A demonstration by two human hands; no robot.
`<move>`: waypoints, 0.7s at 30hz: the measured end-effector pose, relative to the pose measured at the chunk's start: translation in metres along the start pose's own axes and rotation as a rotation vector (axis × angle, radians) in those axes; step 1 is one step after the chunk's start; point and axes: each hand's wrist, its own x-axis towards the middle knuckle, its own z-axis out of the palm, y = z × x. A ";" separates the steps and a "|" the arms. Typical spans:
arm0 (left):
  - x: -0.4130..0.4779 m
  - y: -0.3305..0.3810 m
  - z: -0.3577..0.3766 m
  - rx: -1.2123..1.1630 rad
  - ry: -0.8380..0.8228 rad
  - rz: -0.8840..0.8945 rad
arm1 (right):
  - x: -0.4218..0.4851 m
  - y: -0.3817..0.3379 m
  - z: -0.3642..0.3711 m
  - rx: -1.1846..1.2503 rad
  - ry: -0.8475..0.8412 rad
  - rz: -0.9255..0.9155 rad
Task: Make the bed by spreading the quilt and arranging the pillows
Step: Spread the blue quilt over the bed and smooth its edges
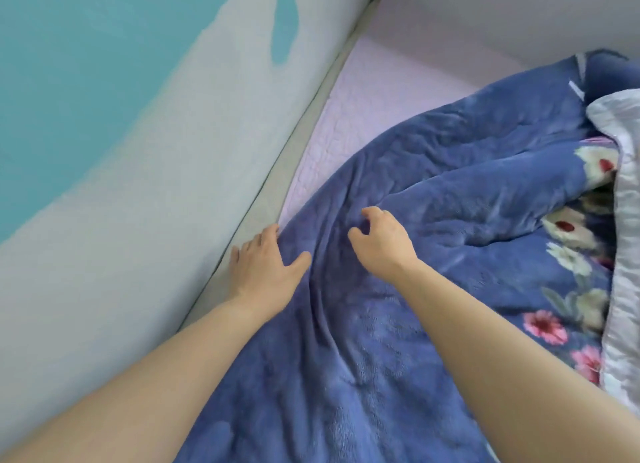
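Note:
A fleecy blue quilt (433, 192) with a flower print along its right side lies rumpled across the bed. My left hand (265, 267) rests at the quilt's left edge beside the wall, fingers spread, fingertips tucked at the fabric's border. My right hand (382, 239) hovers on the quilt's middle with fingers curled and apart, holding nothing that I can see. A grey-white satin piece, a pillow or second cover (623, 227), lies bunched at the right edge.
A pale lilac mattress sheet (374, 92) shows bare toward the far corner. A grey and teal wall (121, 133) runs close along the left side, and another grey wall (502, 9) closes the far end.

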 end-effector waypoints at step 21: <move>0.036 0.003 0.060 0.266 0.046 0.412 | 0.147 0.014 -0.022 0.414 0.186 0.492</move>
